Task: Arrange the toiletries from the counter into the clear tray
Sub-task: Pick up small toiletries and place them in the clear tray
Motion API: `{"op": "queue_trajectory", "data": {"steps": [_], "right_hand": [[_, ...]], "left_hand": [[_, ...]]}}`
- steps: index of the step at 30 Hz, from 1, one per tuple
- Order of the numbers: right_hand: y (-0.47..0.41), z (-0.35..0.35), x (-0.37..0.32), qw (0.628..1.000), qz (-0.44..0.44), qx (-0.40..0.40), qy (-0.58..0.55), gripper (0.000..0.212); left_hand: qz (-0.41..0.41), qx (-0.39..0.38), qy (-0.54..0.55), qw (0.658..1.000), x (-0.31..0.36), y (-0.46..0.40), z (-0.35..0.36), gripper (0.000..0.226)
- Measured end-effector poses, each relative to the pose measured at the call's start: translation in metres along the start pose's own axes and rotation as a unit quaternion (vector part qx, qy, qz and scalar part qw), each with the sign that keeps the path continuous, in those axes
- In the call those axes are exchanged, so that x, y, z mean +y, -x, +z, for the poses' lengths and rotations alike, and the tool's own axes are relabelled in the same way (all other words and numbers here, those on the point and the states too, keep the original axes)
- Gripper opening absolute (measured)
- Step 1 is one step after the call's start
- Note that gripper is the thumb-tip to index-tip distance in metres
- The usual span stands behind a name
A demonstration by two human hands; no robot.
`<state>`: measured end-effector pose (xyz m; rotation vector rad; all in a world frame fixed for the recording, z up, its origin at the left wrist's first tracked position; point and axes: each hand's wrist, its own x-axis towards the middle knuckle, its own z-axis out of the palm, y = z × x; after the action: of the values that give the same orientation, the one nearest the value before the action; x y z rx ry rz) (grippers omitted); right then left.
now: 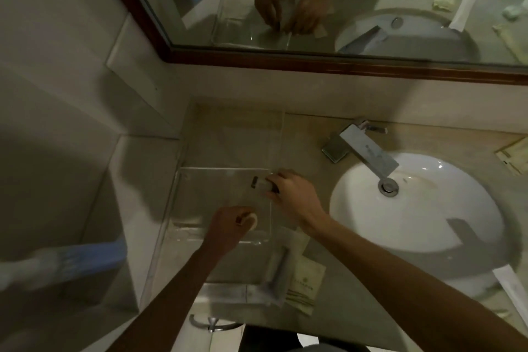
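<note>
A clear tray [183, 180] sits on the beige counter left of the sink. Over its right side, my right hand [291, 194] grips a small clear bottle with a dark cap [261, 183], held lying sideways. At the tray's near edge my left hand [228, 223] is closed on a small pale bottle with a dark cap [250, 221]. A beige paper sachet [305, 286] and a wrapped grey item [278, 268] lie on the counter just in front of the tray. Whether either bottle touches the tray floor I cannot tell.
A white round sink [414, 208] with a square chrome tap [368, 151] fills the right. More sachets [514, 157] lie at the far right, and a long white wrapped stick [511, 288] rests by the sink's near rim. A mirror [314, 8] lines the back wall. A chrome ring [211, 323] hangs below the counter edge.
</note>
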<state>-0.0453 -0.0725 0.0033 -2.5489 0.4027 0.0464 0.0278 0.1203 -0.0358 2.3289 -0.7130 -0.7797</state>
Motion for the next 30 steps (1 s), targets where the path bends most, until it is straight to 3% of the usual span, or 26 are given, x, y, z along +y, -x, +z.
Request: {"op": "queue_trajectory", "data": {"steps": [4, 8, 19, 23, 26, 28, 30], "right_hand": [[-0.035, 0.038, -0.035, 0.995, -0.02, -0.076, 0.058, 0.021], [-0.047, 0.053, -0.031, 0.987, -0.042, -0.087, 0.126, 0.033], [-0.041, 0.06, -0.002, 0.969, -0.045, 0.015, 0.242, 0.018], [-0.04, 0.052, 0.0, 0.976, -0.045, -0.01, 0.211, 0.02], [-0.02, 0.034, 0.003, 0.988, -0.073, 0.026, 0.132, 0.022], [0.007, 0.025, 0.01, 0.985, -0.119, 0.053, 0.113, 0.017], [0.043, 0.024, 0.022, 0.981, -0.158, 0.053, 0.097, 0.018]], "left_hand": [[0.015, -0.008, 0.032, 0.999, -0.007, -0.003, 0.01, 0.02], [0.017, -0.029, 0.053, 0.998, -0.01, -0.009, 0.015, 0.022], [0.098, -0.005, 0.041, 0.994, -0.011, -0.005, 0.03, 0.021], [0.094, 0.072, -0.012, 0.993, 0.001, 0.015, 0.032, 0.021], [0.163, 0.122, -0.136, 0.97, 0.013, 0.05, 0.043, 0.028], [0.141, 0.095, -0.184, 0.968, 0.016, 0.075, 0.059, 0.034], [0.062, 0.027, -0.229, 0.971, 0.023, 0.099, 0.077, 0.041]]}}
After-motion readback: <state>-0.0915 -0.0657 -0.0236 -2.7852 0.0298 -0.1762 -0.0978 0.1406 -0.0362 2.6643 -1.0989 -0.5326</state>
